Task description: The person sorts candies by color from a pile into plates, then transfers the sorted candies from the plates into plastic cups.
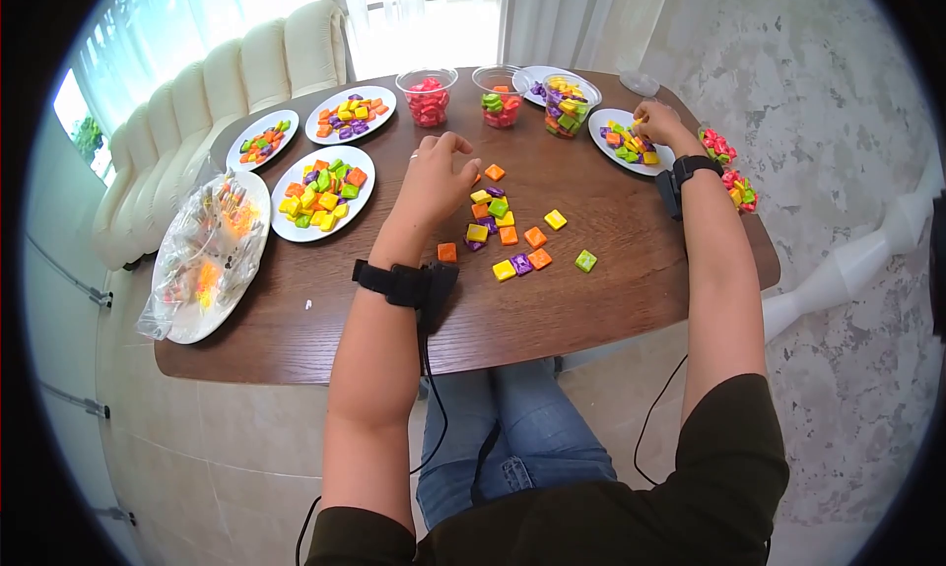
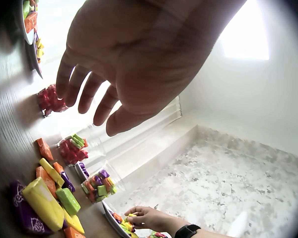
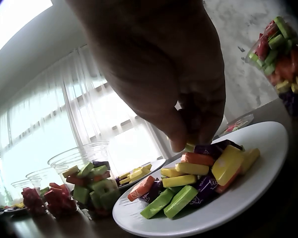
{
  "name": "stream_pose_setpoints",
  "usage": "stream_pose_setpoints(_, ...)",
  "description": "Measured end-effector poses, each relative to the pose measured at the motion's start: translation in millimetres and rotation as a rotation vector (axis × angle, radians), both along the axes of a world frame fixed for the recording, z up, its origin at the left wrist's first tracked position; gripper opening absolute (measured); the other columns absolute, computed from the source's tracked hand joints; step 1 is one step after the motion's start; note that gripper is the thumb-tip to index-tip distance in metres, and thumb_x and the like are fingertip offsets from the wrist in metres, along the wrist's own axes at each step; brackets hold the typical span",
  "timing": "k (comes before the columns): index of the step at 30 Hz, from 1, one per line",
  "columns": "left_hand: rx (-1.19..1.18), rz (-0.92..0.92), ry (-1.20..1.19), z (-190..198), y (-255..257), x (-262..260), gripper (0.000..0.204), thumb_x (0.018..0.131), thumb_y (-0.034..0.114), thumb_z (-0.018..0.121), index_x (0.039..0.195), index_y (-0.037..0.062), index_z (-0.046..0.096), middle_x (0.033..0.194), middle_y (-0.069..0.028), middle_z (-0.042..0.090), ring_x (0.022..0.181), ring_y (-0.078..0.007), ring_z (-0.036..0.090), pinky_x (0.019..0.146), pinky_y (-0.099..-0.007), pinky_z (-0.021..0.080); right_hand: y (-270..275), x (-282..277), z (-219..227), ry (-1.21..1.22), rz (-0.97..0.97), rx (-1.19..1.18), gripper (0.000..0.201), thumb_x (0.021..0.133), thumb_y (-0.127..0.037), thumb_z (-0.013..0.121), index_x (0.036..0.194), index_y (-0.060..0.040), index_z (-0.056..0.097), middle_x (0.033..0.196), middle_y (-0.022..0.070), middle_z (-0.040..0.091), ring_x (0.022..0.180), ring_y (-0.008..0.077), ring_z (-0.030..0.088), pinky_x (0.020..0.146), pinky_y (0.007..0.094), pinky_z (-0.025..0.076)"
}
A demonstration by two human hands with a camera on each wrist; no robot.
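My right hand [image 1: 662, 125] is over the white plate [image 3: 258, 148] at the table's right. Its thumb and fingers pinch a yellow wrapped candy [image 3: 189, 148], mostly hidden by the fingertips. Under them lies a pile of green, orange, yellow and purple candies [image 3: 179, 198]. My left hand [image 1: 440, 177] hovers over the middle of the table, fingers relaxed and spread, holding nothing. Loose candies [image 1: 507, 236] in yellow, orange, purple and green lie scattered just in front of it. In the left wrist view, the left palm [image 2: 134, 59] shows above them.
Along the back stand clear cups: one of red candies [image 1: 428, 105], one of red and green [image 1: 501, 108], one mixed [image 1: 567, 113]. Candy plates [image 1: 367, 197] and an oval platter with a plastic bag [image 1: 251, 261] occupy the left. Another filled cup [image 3: 283, 59] stands at the right edge.
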State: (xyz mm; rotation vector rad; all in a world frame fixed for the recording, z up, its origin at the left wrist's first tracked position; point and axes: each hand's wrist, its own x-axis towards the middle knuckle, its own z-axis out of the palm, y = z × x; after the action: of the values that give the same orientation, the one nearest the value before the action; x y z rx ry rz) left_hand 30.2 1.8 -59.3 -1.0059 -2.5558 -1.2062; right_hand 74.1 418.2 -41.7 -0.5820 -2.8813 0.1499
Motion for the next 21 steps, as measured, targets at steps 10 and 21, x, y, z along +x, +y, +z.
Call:
stream_pose_setpoints(10, -0.297, -0.213, -0.111, 11.6, -4.3, 11.3, 0.032, 0.073, 0.02, 0.07, 0.096, 0.0037, 0.057, 0.097, -0.0144, 0.057, 0.092, -0.0289, 0.056, 0.08, -0.0362, 0.046, -130.4, 42.1, 36.7, -0.046, 0.523, -0.279, 0.019, 0.073, -0.01, 0.068, 0.088, -0.0032, 0.057, 0.081, 0.0074, 0.059, 0.077, 0.017, 0.057, 0.07, 0.0299, 0.046)
stream_pose_setpoints(21, -0.568, -0.452, -0.21, 9.6, -6.7, 12.1, 0.04, 0.064, 0.021, 0.078, 0.091, 0.0026, 0.055, 0.088, -0.0126, 0.061, 0.085, -0.0281, 0.059, 0.072, -0.0365, 0.046, -201.9, 53.6, 4.7, -0.43, 0.725, -0.312, 0.032, 0.072, -0.013, 0.071, 0.097, -0.0043, 0.054, 0.091, 0.0077, 0.055, 0.092, 0.0218, 0.053, 0.081, 0.032, 0.044)
